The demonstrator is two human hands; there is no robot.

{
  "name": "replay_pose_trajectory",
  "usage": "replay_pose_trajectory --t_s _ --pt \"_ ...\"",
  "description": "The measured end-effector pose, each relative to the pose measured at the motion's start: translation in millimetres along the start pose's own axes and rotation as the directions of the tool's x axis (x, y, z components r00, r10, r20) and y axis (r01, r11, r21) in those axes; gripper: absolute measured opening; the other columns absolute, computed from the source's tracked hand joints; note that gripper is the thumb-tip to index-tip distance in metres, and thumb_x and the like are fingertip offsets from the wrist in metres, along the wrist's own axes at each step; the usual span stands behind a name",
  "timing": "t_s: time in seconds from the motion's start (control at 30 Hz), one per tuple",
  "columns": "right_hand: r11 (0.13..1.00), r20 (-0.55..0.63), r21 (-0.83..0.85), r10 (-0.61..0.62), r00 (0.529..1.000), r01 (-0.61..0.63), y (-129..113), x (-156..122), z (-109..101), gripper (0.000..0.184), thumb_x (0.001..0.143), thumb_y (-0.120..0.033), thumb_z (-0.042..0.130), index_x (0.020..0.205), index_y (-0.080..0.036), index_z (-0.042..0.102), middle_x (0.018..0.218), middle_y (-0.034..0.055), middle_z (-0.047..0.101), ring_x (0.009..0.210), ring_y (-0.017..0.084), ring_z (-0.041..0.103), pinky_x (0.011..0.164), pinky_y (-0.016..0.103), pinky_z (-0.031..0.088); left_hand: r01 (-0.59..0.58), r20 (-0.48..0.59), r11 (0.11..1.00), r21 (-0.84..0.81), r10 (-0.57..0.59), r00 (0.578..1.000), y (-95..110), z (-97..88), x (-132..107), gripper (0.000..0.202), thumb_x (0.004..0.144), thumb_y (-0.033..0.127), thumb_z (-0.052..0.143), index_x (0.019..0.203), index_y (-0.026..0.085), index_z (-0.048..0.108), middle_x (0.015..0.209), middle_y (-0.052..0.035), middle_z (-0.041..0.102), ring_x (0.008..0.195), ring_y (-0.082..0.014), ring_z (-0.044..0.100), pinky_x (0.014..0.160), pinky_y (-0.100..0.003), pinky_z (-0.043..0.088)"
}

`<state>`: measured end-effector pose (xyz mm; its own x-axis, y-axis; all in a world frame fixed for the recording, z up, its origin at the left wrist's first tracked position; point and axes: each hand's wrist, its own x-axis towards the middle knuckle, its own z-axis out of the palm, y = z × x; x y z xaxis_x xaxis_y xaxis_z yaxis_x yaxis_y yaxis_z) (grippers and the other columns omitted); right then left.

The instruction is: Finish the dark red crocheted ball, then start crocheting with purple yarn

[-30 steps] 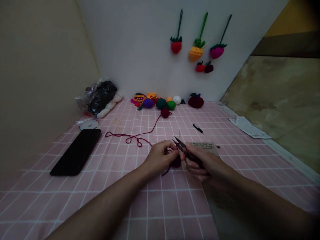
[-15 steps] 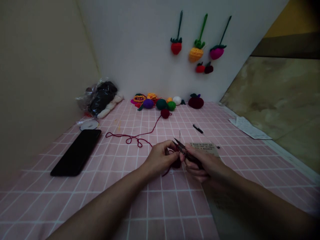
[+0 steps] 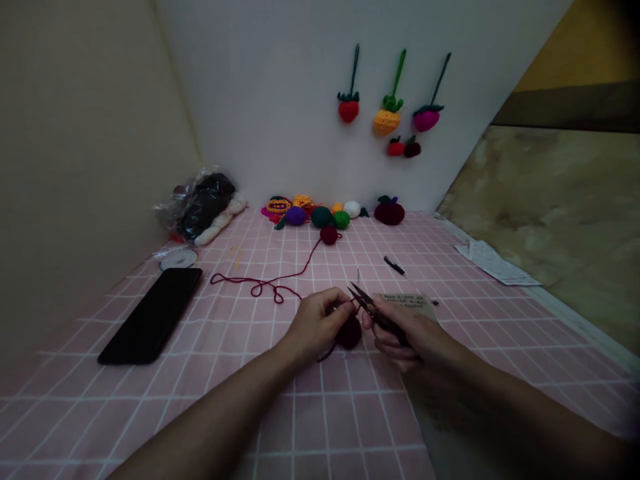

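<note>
My left hand (image 3: 316, 325) pinches a dark maroon crocheted piece (image 3: 349, 333) and its yarn just above the pink checked cloth (image 3: 310, 413). My right hand (image 3: 407, 330) grips small black thread snips (image 3: 367, 305), blades apart and pointing at the pinched yarn. A maroon yarn strand (image 3: 270, 283) trails back across the cloth to a small maroon yarn ball (image 3: 329, 234). A thin needle (image 3: 358, 276) stands near the snips' tips.
A black phone (image 3: 151, 315) and a round disc (image 3: 179, 259) lie at left, a bagged dark bundle (image 3: 203, 200) behind. Crocheted fruits (image 3: 320, 215) line the back wall; more hang above (image 3: 387, 120). A black pen (image 3: 394, 265), a card (image 3: 405, 301) and papers (image 3: 493, 263) sit right.
The view has tilted slightly, so everything sits lower in frame. The maroon piece now shows more below my left fingers; both hands stay together at the same spot.
</note>
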<state>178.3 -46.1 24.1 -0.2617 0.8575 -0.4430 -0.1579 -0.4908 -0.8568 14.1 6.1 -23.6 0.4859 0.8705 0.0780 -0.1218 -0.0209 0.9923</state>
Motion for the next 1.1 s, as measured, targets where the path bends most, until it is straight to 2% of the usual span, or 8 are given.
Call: replay_pose_trajectory --t_s 0.13,0.27,0.4,0.7,0.93,1.1 --pt "1.0 -0.013 -0.01 -0.011 1.0 0.011 4 3 0 0.04 0.092 -0.057 0.048 0.08 -0.019 0.053 0.052 -0.0095 0.032 0.04 0.002 0.014 0.036 0.013 0.009 -0.03 -0.004 0.998 0.056 0.03 1.0 1 -1.4 0 0.025 0.087 0.041 0.053 0.08 0.018 0.055 0.074 -0.0018 0.063 0.063 -0.0129 0.057 0.058 -0.024 0.043" --pt "0.999 -0.071 0.016 -0.045 0.996 0.046 8 8 0 0.039 0.09 -0.058 0.05 0.081 -0.019 0.053 0.052 -0.0097 0.033 0.04 0.002 0.014 0.036 0.013 0.007 -0.041 -0.029 0.976 0.213 0.049 0.998 4 -3.7 -3 0.024 0.092 0.039 0.045 0.082 0.019 0.053 0.071 0.0011 0.059 0.059 -0.0114 0.05 0.055 -0.024 0.037" --pt "0.996 -0.086 0.022 -0.084 0.993 0.086 9 10 -2 0.039 0.09 -0.057 0.051 0.082 -0.019 0.053 0.051 -0.0098 0.032 0.04 0.002 0.015 0.036 0.014 0.007 -0.114 -0.025 0.939 0.323 0.129 0.991 7 -4.1 -4 0.024 0.094 0.036 0.043 0.084 0.018 0.055 0.079 -0.0015 0.062 0.072 -0.0142 0.053 0.065 -0.026 0.04" --pt "0.995 -0.079 0.028 -0.098 0.992 0.101 8 6 1 0.039 0.089 -0.058 0.052 0.081 -0.02 0.053 0.05 -0.0101 0.032 0.039 0.002 0.015 0.036 0.015 0.008 -0.099 -0.033 0.961 0.257 0.111 0.993 9 -2.7 -5 0.025 0.095 0.038 0.043 0.082 0.019 0.051 0.074 0.0019 0.055 0.067 -0.0115 0.048 0.061 -0.024 0.037" --pt "0.996 -0.062 0.025 -0.087 0.994 0.089 10 3 -1 0.041 0.09 -0.058 0.051 0.078 -0.019 0.052 0.048 -0.0107 0.03 0.039 0.002 0.012 0.035 0.014 0.009 -0.058 0.082 0.991 0.12 0.048 0.995 7 2.9 -6 0.025 0.085 0.041 0.061 0.092 0.017 0.058 0.083 -0.0017 0.062 0.066 -0.0103 0.054 0.06 -0.023 0.04" --pt "0.997 -0.07 0.027 -0.065 0.995 0.067 11 3 -4 0.039 0.09 -0.057 0.051 0.078 -0.02 0.051 0.049 -0.0107 0.03 0.038 0.002 0.012 0.035 0.014 0.008 0.036 0.138 0.996 0.079 -0.047 0.989 8 5.3 -7 0.029 0.085 0.045 0.06 0.09 0.017 0.054 0.061 0.0023 0.058 0.05 -0.0103 0.054 0.05 -0.022 0.039"
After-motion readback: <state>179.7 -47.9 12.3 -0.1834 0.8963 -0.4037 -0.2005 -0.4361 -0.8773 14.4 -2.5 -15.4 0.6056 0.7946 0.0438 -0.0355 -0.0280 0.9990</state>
